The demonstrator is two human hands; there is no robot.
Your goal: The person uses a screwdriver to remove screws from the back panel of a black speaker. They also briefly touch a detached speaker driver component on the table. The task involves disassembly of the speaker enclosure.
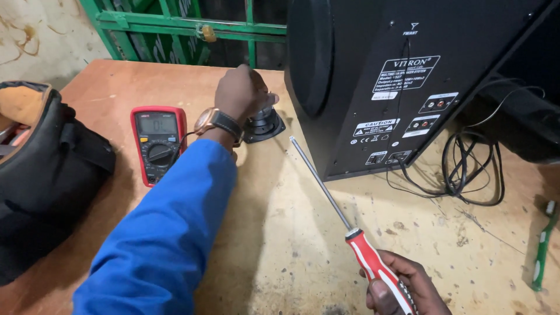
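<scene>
My left hand [242, 93], in a blue sleeve with a wristwatch, reaches forward and grips a small black loose speaker driver [265, 123] standing on the wooden table [291, 233]. My right hand [402, 289] at the lower edge holds the red and white handle of a long screwdriver [350, 224]; its thin shaft points up and left toward the base of a large black speaker cabinet [396, 81]. The cabinet stands at the right with its labelled back panel facing me.
A red multimeter [157, 143] lies left of my forearm. A black and orange tool bag [44, 169] sits at the left edge. Black cables [472, 169] coil right of the cabinet. A green and white tool [543, 248] lies at the far right. A green metal frame [175, 29] stands behind.
</scene>
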